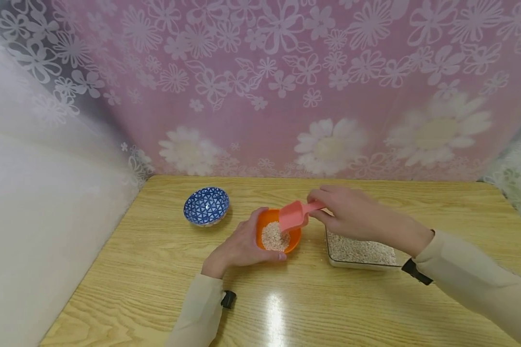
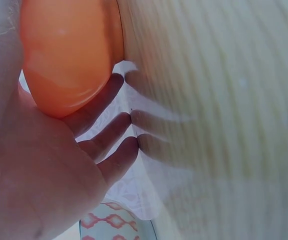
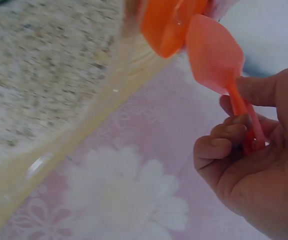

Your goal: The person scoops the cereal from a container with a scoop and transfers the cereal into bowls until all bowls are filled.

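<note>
An orange bowl (image 1: 295, 239) with pale grain (image 1: 272, 237) in it stands on the table, held by my left hand (image 1: 242, 243). In the left wrist view, the thumb and index finger are round the bowl's side, while the other fingertips are right at the tabletop. My right hand (image 1: 345, 212) grips the handle of a pink scoop (image 1: 293, 217). The scoop tilts down into the bowl, its lip close over the grain. In the right wrist view, fingers and thumb wrap the scoop's handle (image 3: 239, 107).
Right of the bowl, partly under my right forearm, is a rectangular container (image 1: 360, 265) filled with speckled grain. A blue-and-white patterned bowl (image 1: 206, 207) stands at the back left. Behind the wooden table (image 1: 312, 299) hangs a pink flowered curtain (image 1: 252, 140).
</note>
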`<action>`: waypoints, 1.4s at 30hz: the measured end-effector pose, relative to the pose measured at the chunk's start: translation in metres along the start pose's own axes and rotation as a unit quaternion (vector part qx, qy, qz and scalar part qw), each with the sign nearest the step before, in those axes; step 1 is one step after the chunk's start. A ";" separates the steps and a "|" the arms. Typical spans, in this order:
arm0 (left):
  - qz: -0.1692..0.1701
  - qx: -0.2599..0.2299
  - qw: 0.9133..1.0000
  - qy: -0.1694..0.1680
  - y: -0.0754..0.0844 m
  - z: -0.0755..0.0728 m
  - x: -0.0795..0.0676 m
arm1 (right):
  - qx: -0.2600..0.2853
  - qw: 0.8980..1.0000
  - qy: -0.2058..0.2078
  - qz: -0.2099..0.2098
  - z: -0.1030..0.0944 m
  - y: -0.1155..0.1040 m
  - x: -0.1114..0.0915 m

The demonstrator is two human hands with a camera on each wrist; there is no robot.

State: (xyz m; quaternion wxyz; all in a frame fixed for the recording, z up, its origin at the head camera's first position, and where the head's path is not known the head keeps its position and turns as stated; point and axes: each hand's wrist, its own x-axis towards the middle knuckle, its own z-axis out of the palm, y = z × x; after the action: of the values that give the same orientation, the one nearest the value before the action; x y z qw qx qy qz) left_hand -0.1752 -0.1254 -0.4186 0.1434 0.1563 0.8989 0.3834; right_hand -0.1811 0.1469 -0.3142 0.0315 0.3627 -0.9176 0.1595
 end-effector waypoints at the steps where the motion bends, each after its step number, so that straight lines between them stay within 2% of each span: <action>1: 0.004 -0.002 1.000 0.000 0.000 0.000 0.000 | 0.008 1.000 0.008 0.002 0.003 0.003 -0.003; 7: 0.012 0.020 1.000 -0.004 0.002 -0.001 -0.002 | 0.077 0.995 0.065 0.001 0.019 0.020 -0.023; 10: 0.012 0.044 0.999 -0.001 0.004 -0.002 -0.003 | 0.114 0.991 0.072 0.018 0.024 0.026 -0.033; 15: 0.029 0.057 0.997 0.050 0.011 -0.003 -0.002 | 0.158 0.982 0.085 0.060 0.027 0.034 -0.051; 18: 0.044 0.040 0.995 0.084 0.023 -0.002 -0.002 | 0.168 0.977 0.105 0.075 0.027 0.040 -0.063; 21: 0.061 0.019 0.993 0.099 0.036 0.001 -0.002 | 0.174 0.973 0.120 0.090 0.027 0.046 -0.074; 25: 0.081 0.008 0.993 0.085 0.052 0.008 -0.001 | 0.170 0.971 0.134 0.099 0.026 0.055 -0.088; 30: 0.106 0.019 0.992 0.060 0.067 0.022 0.003 | 0.163 0.969 0.145 0.114 0.024 0.066 -0.104; 36: 0.118 0.027 0.992 0.044 0.081 0.042 0.009 | 0.157 0.965 0.136 0.161 0.022 0.076 -0.122; 42: 0.125 0.041 0.991 0.031 0.097 0.058 0.013 | 0.140 0.963 0.134 0.189 0.019 0.093 -0.143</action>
State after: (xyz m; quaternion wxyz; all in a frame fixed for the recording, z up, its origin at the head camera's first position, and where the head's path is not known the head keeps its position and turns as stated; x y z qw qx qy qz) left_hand -0.1489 -0.0188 -0.3880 0.0598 0.2610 0.8915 0.3654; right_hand -0.1372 0.2987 -0.3817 0.0723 0.1589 -0.9255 0.3362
